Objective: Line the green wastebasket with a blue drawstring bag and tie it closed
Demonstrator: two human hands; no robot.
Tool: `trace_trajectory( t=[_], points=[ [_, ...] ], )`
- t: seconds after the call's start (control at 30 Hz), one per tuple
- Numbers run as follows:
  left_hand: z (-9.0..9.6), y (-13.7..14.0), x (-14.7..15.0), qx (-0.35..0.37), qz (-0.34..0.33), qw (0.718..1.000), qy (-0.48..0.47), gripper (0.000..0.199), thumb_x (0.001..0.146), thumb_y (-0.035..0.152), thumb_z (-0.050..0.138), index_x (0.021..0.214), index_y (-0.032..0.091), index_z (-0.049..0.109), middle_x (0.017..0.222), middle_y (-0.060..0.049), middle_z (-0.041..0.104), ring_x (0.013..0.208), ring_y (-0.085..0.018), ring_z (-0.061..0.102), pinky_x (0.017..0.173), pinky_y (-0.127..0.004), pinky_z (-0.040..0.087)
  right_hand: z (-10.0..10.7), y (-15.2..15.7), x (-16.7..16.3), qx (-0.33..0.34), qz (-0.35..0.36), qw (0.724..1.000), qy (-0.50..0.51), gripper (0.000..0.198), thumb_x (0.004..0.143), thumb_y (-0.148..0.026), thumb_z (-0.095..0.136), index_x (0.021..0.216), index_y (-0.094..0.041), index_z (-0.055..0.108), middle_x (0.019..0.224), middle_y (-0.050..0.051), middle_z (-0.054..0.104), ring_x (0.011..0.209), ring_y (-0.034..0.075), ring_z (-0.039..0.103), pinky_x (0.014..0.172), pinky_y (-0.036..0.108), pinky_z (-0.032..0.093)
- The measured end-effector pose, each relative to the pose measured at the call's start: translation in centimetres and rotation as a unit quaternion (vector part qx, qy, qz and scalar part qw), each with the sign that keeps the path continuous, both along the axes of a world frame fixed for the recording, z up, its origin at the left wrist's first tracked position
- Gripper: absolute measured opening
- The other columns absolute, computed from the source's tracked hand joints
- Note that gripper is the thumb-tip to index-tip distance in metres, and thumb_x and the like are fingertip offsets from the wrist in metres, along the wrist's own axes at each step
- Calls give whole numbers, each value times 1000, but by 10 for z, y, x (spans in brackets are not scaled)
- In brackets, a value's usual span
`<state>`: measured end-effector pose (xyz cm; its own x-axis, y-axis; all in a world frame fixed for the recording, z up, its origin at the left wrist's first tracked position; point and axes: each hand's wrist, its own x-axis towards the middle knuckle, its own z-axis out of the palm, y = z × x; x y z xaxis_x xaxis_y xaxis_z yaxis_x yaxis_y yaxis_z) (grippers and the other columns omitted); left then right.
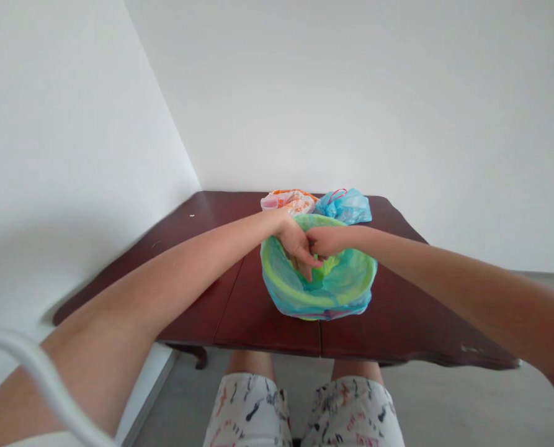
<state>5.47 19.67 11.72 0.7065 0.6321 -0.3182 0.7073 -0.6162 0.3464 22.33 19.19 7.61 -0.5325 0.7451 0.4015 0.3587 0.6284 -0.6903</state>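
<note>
A green bin (270, 257) stands on the table, lined with a translucent blue plastic bag (295, 301) that is folded over its rim and hangs outside. My left hand (299, 245) reaches down into the mouth of the bin, its fingers extended and slightly spread. Beside it, close to or touching it, my right hand (327, 241) is over the opening with its fingers curled in. Whatever the right fingers hold, if anything, is hidden. The bottom of the bin is partly covered by both hands.
Behind the bin lie a white and orange plastic bag (288, 200) and a crumpled blue plastic bag (346, 205) with a pink tie. The dark red wooden table (267, 329) meets white walls at the back and left. A blurred white cable (39, 372) crosses the lower left.
</note>
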Motion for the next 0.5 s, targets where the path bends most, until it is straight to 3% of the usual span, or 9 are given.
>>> trace_trajectory(
  t=[0.1,0.13,0.2,0.27,0.33,0.37,0.43,0.5],
  points=[
    [32,17,-31,-231,-33,969,-81,45,99,69,86,114,29,100,117,-9,95,114,-33,90,98,-40,70,34,2,33,-156,161,970,-97,37,113,-34,70,93,-7,85,74,-4,80,62,7,73,63,17,51],
    [38,27,-43,-254,-25,955,-149,54,103,75,81,122,28,99,121,-12,94,115,-34,89,100,-44,70,41,2,48,-190,171,965,-57,30,113,-36,76,99,-12,85,80,-2,84,68,10,76,66,20,58],
    [34,52,-68,-223,24,920,-320,71,107,86,71,131,23,93,127,-17,92,116,-35,88,102,-50,69,38,4,80,-181,91,969,142,23,111,-44,85,106,-21,83,76,-4,77,65,12,69,65,24,60],
    [13,82,-85,-123,116,858,-484,73,105,88,73,131,22,86,134,-17,89,120,-33,86,105,-50,69,9,9,109,-127,-14,935,331,26,108,-50,87,103,-26,79,68,-6,66,59,13,60,61,26,55],
    [-21,112,-93,-23,211,821,-529,69,97,79,88,138,23,80,150,-17,83,137,-34,81,119,-53,65,-41,16,130,-68,-140,880,449,28,101,-51,87,94,-27,74,64,-7,59,56,13,53,57,26,49],
    [-38,124,-94,29,253,821,-512,74,93,75,94,142,22,78,156,-19,80,145,-37,77,125,-57,62,-69,18,137,-60,-223,849,475,29,96,-52,88,90,-27,73,64,-6,59,57,13,52,56,26,45],
    [-70,145,-91,132,305,845,-419,89,84,68,103,153,19,74,173,-25,67,164,-44,64,140,-63,50,-124,20,141,-101,-346,798,482,30,86,-52,88,84,-27,71,67,-4,61,61,13,53,55,26,42],
    [-92,162,-85,217,313,873,-306,109,79,65,108,168,17,68,196,-29,40,182,-50,42,150,-66,35,-165,16,137,-134,-367,788,476,33,83,-55,86,81,-27,69,66,-4,60,60,14,51,54,28,41]
  ],
)
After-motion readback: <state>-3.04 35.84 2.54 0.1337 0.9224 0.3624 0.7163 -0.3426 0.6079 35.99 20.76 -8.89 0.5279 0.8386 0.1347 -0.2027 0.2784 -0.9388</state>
